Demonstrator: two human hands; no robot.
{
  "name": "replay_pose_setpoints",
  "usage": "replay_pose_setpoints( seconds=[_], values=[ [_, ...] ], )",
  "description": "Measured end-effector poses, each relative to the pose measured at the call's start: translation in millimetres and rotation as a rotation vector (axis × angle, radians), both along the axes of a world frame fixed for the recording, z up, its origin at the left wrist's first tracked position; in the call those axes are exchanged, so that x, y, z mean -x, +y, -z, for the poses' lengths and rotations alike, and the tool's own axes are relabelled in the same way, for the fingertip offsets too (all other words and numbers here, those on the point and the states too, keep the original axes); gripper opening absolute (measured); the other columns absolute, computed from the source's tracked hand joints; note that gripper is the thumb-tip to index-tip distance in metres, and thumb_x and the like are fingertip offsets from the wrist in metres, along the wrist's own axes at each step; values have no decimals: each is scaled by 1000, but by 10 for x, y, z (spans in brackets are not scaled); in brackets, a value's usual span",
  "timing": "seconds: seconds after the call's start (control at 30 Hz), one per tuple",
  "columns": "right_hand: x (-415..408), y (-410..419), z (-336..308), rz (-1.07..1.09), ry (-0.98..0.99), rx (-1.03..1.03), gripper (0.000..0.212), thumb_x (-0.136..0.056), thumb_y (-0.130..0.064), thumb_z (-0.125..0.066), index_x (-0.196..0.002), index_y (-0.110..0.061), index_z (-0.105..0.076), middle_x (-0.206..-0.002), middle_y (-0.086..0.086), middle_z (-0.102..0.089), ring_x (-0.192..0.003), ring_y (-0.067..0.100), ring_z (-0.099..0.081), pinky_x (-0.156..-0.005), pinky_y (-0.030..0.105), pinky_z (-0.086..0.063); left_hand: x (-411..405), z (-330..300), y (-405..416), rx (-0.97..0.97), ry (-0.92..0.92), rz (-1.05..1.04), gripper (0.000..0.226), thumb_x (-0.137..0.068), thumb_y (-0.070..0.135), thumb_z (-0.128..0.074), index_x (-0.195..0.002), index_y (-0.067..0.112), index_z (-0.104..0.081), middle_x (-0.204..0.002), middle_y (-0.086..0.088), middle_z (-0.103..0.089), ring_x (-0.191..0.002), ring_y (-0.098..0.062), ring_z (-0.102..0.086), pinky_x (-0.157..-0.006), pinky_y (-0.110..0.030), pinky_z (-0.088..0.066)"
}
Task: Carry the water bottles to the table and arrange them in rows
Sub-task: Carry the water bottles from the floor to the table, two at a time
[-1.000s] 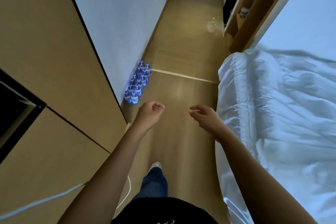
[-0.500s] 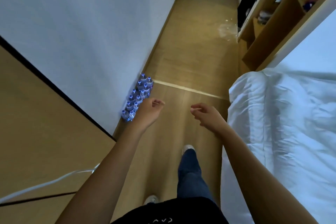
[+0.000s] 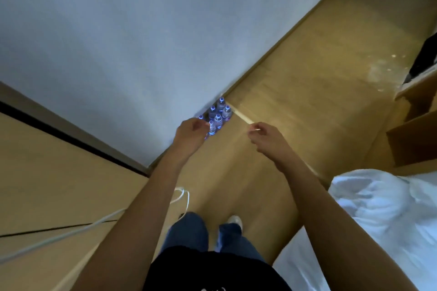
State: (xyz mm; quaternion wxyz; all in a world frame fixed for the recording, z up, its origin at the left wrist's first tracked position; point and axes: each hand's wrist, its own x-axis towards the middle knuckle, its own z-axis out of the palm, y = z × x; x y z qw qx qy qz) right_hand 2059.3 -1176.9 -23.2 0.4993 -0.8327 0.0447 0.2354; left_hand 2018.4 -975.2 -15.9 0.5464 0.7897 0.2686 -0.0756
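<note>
Standing just beyond the loosely curled, empty left hand and right hand: water bottles.

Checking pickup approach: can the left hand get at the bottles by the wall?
Probably yes. The left hand is empty and reaches toward the bottles; bare floor lies beside them, nothing between. How far above them it is, can't tell.

Wooden floor running diagonally from the lower centre to the upper right of the frame, with pale specks lying on it at the right. White wall filling the upper left. Tan cabinet panel occupying the lower left, a white cable trailing across it. Rumpled white bedding lying at the lower right. Wooden shelving standing at the right edge.
</note>
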Motion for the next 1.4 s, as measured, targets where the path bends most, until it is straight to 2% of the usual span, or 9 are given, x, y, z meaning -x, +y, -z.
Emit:
replay_pose_setpoints(
  seconds=[0.13,0.23,0.33,0.57,0.77,0.9,1.07,1.27,1.4],
  values=[
    [-514,279,169,-145,50,21,23,-95,-22,-61,-113,-10,-67,-99,0,-64,-87,14,-56,-81,32,-44,-209,208,296,-28,36,-153,10,-91,27,-58,-89,23,-67,-80,5,-68,-61,-8,-61,-50,-10,-44],
    [-899,597,278,-260,86,42,26,-97,-23,-60,-120,-13,-66,-103,-2,-62,-96,15,-58,-88,35,-48,-339,355,576,-42,75,-266,12,-91,27,-58,-81,30,-63,-83,10,-67,-80,-13,-67,-69,-23,-52],
    [-1230,955,407,-339,91,59,28,-97,-24,-60,-122,-14,-65,-108,-1,-62,-101,14,-56,-94,35,-47,-442,551,884,-30,114,-391,12,-93,26,-59,-82,29,-62,-97,1,-69,-94,-23,-68,-89,-38,-54],
    [-1878,1694,755,-589,62,118,28,-97,-24,-59,-123,-16,-64,-115,-2,-64,-106,16,-60,-99,38,-47,-702,990,1445,-16,157,-596,22,-94,25,-59,-107,10,-69,-107,-10,-70,-100,-29,-66,-94,-42,-53],
    [-2143,2006,1342,-770,106,151,24,-97,-22,-59,-120,-15,-66,-122,1,-65,-111,15,-60,-98,36,-48,-754,1537,1495,-62,223,-758,11,-92,29,-59,-92,21,-67,-96,-2,-67,-84,-17,-60,-59,-23,-42],
    [-2262,2035,1866,-890,133,205,22,-96,-23,-61,-116,-16,-68,-111,-1,-66,-106,17,-61,-99,41,-50,-699,2021,1383,-26,235,-883,16,-92,27,-59,-94,17,-71,-91,-7,-70,-83,-23,-63,-71,-30,-51],
    [-2366,2057,2614,-929,154,215,18,-95,-21,-61,-112,-18,-67,-103,-6,-66,-98,13,-62,-92,35,-50,-600,2757,1182,-10,301,-951,11,-91,31,-59,-84,27,-67,-75,9,-62,-78,-16,-58,-62,-25,-39],
    [-2385,2061,3647,-960,163,262,20,-96,-19,-62,-115,-16,-65,-106,-7,-65,-87,3,-58,-69,23,-45,-557,3753,982,36,347,-971,15,-93,31,-59,-94,19,-68,-85,-2,-66,-80,-20,-57,-70,-26,-39],
    [-2442,2242,4427,-929,114,266,14,-94,-16,-62,-107,-21,-65,-105,-7,-66,-85,5,-58,-64,14,-41,-669,4480,1120,-1,327,-919,10,-94,29,-58,-89,23,-65,-79,1,-64,-72,-16,-56,-62,-25,-39]
  ],
)
